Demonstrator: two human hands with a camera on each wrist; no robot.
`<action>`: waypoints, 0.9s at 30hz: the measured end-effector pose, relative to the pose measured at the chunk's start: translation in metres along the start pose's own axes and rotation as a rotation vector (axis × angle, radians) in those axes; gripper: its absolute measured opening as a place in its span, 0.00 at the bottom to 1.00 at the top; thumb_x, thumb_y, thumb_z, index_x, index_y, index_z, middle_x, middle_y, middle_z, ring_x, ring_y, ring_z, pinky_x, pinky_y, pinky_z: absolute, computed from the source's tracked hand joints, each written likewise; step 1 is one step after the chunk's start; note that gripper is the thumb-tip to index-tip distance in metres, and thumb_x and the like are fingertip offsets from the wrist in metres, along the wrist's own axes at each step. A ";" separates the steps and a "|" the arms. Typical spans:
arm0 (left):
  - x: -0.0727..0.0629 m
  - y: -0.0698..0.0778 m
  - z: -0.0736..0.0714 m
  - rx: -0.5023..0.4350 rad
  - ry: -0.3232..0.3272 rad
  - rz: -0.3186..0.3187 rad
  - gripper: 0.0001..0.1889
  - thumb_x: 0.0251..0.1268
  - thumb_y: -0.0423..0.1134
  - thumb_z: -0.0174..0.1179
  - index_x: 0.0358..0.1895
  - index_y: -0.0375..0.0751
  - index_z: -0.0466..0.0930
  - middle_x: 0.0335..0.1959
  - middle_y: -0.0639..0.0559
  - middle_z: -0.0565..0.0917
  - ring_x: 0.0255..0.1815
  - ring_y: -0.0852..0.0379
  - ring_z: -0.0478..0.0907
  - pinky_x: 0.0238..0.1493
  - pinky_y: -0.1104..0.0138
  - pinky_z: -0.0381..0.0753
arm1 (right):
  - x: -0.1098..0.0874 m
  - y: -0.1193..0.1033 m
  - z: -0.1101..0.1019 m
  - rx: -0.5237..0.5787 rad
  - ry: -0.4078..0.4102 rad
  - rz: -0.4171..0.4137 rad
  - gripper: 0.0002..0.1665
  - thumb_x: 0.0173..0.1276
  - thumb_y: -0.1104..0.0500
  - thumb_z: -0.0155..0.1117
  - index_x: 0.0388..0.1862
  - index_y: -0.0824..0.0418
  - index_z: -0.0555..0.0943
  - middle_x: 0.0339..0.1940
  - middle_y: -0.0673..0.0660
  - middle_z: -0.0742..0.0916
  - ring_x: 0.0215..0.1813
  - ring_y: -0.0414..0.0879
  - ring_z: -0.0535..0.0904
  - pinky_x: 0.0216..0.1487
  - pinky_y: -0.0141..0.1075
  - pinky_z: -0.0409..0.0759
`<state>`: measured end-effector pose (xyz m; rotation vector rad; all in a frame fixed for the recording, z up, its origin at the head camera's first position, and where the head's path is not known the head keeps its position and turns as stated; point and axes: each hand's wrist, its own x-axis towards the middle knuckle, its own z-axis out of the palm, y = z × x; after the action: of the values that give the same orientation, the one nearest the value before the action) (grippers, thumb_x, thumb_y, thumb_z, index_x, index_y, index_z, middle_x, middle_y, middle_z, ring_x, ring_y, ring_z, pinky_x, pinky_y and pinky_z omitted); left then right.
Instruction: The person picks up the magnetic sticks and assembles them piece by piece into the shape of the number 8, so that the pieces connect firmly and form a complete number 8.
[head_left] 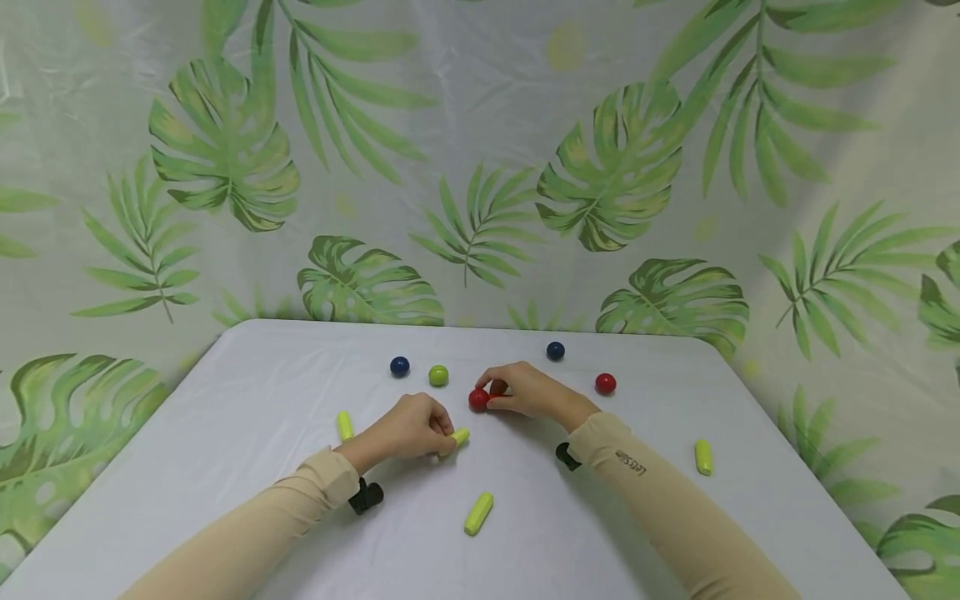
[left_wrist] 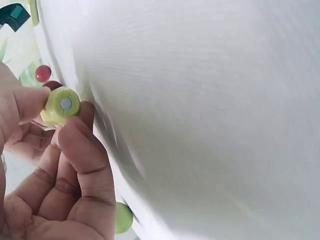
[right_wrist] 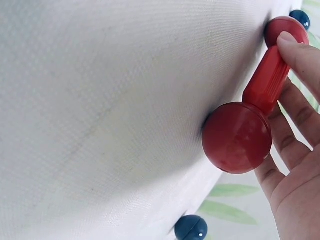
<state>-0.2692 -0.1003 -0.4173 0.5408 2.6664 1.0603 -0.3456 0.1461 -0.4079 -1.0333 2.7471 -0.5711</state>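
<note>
In the head view my left hand pinches a yellow-green faceted rod between thumb and fingers, just above the white table. The left wrist view shows the rod's end, with a pale round disc in its centre. To the right, my right hand holds a red dumbbell-shaped piece, a ribbed red rod with a red ball at each end. The nearer ball looks large; the thumb rests by the farther ball. From the head, the fingers hide most of this piece beyond its left ball.
Behind the hands sit two dark blue balls and a green ball; a red ball lies farther right. Loose yellow-green rods lie at left, front and right. A leaf-patterned curtain hangs behind the table.
</note>
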 end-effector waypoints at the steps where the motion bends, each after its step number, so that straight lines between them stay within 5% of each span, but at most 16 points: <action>1: 0.001 0.000 0.001 -0.003 0.003 -0.008 0.05 0.60 0.35 0.76 0.31 0.43 0.89 0.22 0.57 0.85 0.25 0.63 0.77 0.30 0.72 0.77 | 0.000 0.000 0.000 -0.001 -0.001 0.003 0.18 0.76 0.59 0.72 0.62 0.55 0.86 0.44 0.52 0.90 0.45 0.40 0.81 0.51 0.35 0.82; 16: 0.008 0.005 0.004 -0.087 0.035 -0.139 0.05 0.63 0.40 0.74 0.30 0.45 0.90 0.21 0.56 0.87 0.26 0.62 0.81 0.31 0.71 0.77 | 0.001 0.000 -0.001 0.020 -0.016 0.032 0.18 0.76 0.60 0.72 0.62 0.55 0.86 0.46 0.52 0.91 0.48 0.42 0.84 0.59 0.42 0.86; 27: 0.011 0.013 0.007 -0.132 0.069 -0.194 0.08 0.62 0.43 0.73 0.27 0.45 0.90 0.19 0.55 0.85 0.27 0.61 0.80 0.33 0.70 0.75 | 0.001 -0.001 -0.002 0.012 -0.024 0.021 0.18 0.76 0.59 0.72 0.62 0.54 0.86 0.46 0.51 0.91 0.46 0.40 0.83 0.55 0.38 0.84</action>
<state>-0.2740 -0.0826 -0.4139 0.2188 2.6175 1.2051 -0.3462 0.1452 -0.4060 -1.0006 2.7277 -0.5676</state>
